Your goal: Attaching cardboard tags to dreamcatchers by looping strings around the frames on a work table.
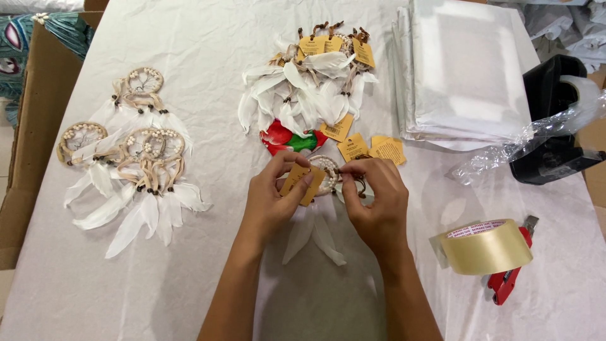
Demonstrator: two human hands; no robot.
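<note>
My left hand [271, 201] pinches a small tan paper tag [302, 184] between thumb and fingers. My right hand [375, 201] grips the brown cord and rim of a small white beaded dreamcatcher [326, 169] that lies on the white cloth; its white feathers [314, 237] trail toward me between my wrists. The two hands almost touch over the hoop. Three more loose tan tags [369, 148] lie just beyond my fingers.
A pile of tagged white dreamcatchers [309, 85] sits at the back centre, with a red and green item [287, 140] below it. Untagged dreamcatchers [129, 151] lie left. Stacked white sheets [464, 69], a black tape dispenser [555, 120] and a tape gun [489, 249] occupy the right.
</note>
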